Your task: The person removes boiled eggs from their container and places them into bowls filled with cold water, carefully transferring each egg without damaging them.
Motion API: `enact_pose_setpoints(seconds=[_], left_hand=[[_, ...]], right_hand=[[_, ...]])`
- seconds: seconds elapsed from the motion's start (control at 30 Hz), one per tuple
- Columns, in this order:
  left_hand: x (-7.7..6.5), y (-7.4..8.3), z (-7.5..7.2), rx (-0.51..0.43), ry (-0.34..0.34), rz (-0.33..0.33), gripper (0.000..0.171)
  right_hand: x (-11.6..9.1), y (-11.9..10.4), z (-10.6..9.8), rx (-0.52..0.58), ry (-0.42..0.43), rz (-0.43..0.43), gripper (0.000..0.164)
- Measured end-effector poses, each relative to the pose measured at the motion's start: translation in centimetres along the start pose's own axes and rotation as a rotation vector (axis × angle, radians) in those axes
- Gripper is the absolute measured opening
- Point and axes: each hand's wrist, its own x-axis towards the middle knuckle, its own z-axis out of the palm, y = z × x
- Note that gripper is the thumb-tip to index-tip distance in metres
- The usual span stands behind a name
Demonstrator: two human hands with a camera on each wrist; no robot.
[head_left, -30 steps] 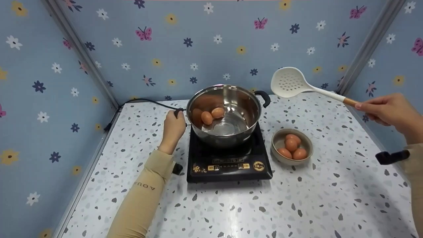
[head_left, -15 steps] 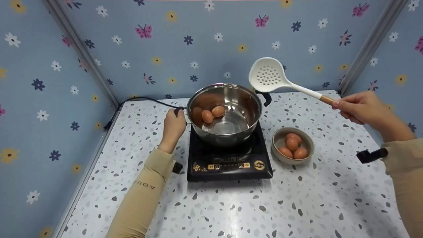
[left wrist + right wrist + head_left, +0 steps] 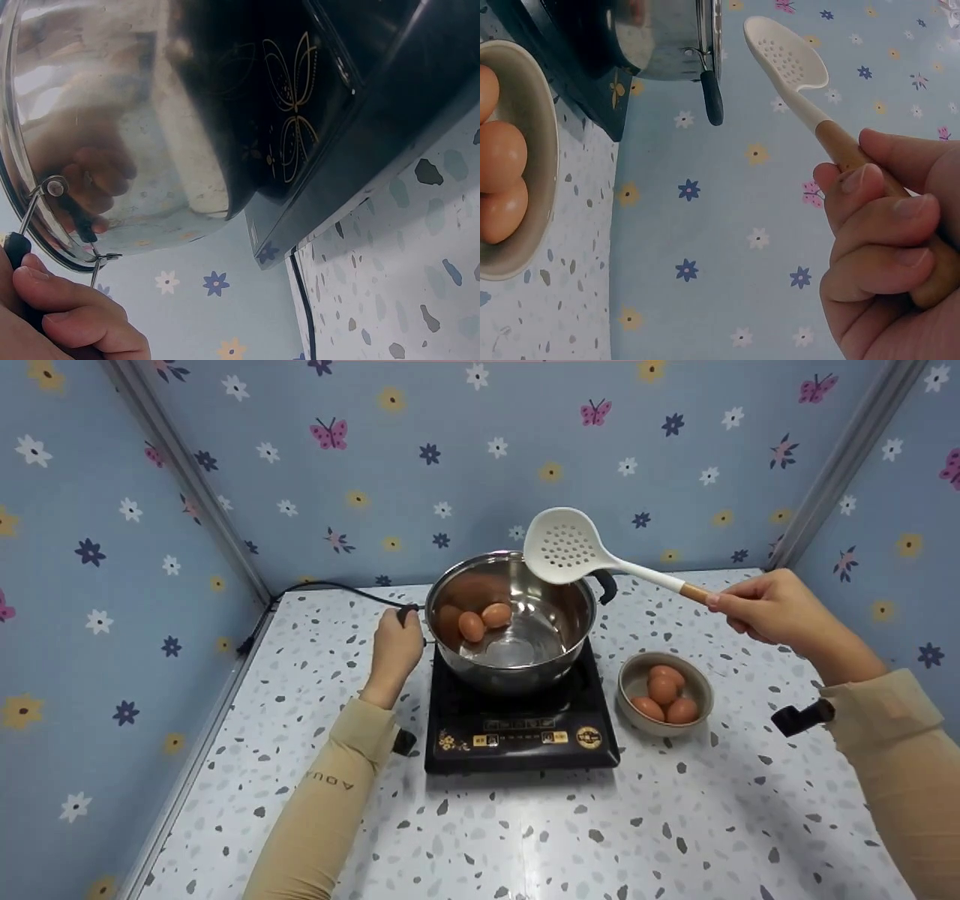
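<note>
A steel pot stands on a black induction cooktop. Two brown eggs, one of them the front egg, lie at the left inside it. My left hand grips the pot's left handle; in the left wrist view its fingers curl round the black grip. With my right hand I hold a white skimmer by its wooden handle. The skimmer's perforated head is raised, overlapping the pot's back right rim in the head view.
A beige bowl with several brown eggs sits right of the cooktop. The pot's right handle sticks out at the back right. A black cord runs along the back left. Flowered walls enclose the speckled table.
My right hand has carried the skimmer leftward, from right of the pot to over its back right rim. My left hand has stayed on the pot handle.
</note>
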Motion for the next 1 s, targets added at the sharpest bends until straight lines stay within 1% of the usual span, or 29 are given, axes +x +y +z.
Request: enact_pose_setpoints(seconds=[0.13, 0.27, 0.37, 0.63, 0.83, 1.0], left_hand=[[0.0, 0.0, 0.1, 0.015, 0.009, -0.003, 0.039], [0.0, -0.1, 0.1, 0.015, 0.003, -0.009, 0.039], [0.0, -0.1, 0.1, 0.013, 0.002, -0.006, 0.037], [0.0, -0.1, 0.0, 0.008, 0.009, 0.001, 0.035], [-0.1, 0.0, -0.1, 0.002, 0.004, -0.003, 0.039], [-0.1, 0.1, -0.2, -0.010, 0.003, -0.003, 0.042]], right_hand=[[0.4, -0.5, 0.8, -0.050, -0.013, 0.003, 0.034], [0.8, -0.7, 1.6, -0.067, -0.016, 0.008, 0.038], [1.1, -0.9, 2.2, -0.075, -0.011, 0.007, 0.039], [2.0, -1.7, 3.6, -0.130, -0.004, -0.040, 0.040], [2.7, -2.3, 4.2, -0.165, 0.021, -0.069, 0.039], [3.0, -3.1, 5.0, -0.180, 0.051, -0.058, 0.037]])
